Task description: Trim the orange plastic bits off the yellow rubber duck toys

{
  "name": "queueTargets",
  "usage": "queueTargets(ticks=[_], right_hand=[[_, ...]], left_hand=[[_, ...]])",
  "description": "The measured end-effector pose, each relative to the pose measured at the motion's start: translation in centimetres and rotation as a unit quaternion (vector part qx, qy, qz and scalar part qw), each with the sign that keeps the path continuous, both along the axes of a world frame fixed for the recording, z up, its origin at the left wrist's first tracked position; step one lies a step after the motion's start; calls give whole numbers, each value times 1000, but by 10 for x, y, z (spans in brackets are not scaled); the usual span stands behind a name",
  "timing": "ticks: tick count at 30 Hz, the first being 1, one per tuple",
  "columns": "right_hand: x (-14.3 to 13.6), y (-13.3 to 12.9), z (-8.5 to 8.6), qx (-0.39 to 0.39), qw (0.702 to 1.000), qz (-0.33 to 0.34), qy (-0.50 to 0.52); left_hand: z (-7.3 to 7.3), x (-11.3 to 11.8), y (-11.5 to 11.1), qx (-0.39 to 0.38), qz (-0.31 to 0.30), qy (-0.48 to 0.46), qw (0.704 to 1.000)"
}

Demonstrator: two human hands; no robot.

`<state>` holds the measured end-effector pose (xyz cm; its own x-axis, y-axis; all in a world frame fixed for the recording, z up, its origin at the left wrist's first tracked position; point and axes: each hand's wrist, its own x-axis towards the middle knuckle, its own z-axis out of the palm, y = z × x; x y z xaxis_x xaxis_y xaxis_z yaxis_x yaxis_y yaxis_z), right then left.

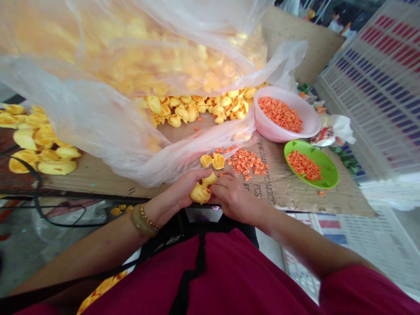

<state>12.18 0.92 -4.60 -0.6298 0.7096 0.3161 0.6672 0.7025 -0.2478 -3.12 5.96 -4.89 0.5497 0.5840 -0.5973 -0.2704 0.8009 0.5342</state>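
My left hand (184,189) is closed around a yellow plastic toy piece (201,193), shaped like a duck's head and body shell. On the other side of it, my right hand (231,192) has its fingers pinched together against the piece; whatever lies between those fingertips is hidden. Just beyond my hands, two open yellow half-shells (212,161) rest on the cardboard. Beside them spreads a loose pile of small orange pieces (246,162).
A pink bowl (260,122) and a green dish (332,175) hold more orange pieces at the right. Behind is a large clear plastic bag (108,131) of yellow shells; more yellow shells (55,159) lie at the left. White plastic crates (370,83) stack on the right.
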Motion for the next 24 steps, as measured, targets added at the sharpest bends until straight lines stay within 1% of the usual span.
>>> queueTargets(ticks=[3, 5, 9, 11, 13, 15, 17, 19, 21, 24], right_hand=[[-3, 1, 10, -3, 999, 21, -42], [-7, 1, 13, -2, 998, 18, -59], [-20, -1, 5, 3, 996, -14, -86], [-25, -1, -2, -12, 996, -39, -84], [-27, -1, -9, -22, 997, -61, -52], [-28, -2, -15, -14, 997, -77, 18], [-27, -3, -19, -10, 991, -89, 103], [-25, -2, -20, -12, 983, -86, 160], [-22, 2, -17, -18, 983, -61, 172], [-17, 8, -8, -36, 990, -32, 132]], left_hand=[[0, -1, 0, -8, -10, 8, 1000], [-1, -1, 0, 9, -3, 24, 1000], [-5, 0, 0, 77, 31, 70, 994], [-7, 1, -1, 85, 64, 97, 990], [-9, 0, 0, 79, 94, 107, 987], [-10, -2, 0, 73, 107, 87, 988], [-10, -5, 1, 63, 96, 46, 992], [-11, -8, 3, 43, 78, 11, 996], [-10, -11, 4, 22, 61, -2, 998], [-5, -14, 6, -11, 48, 11, 999]])
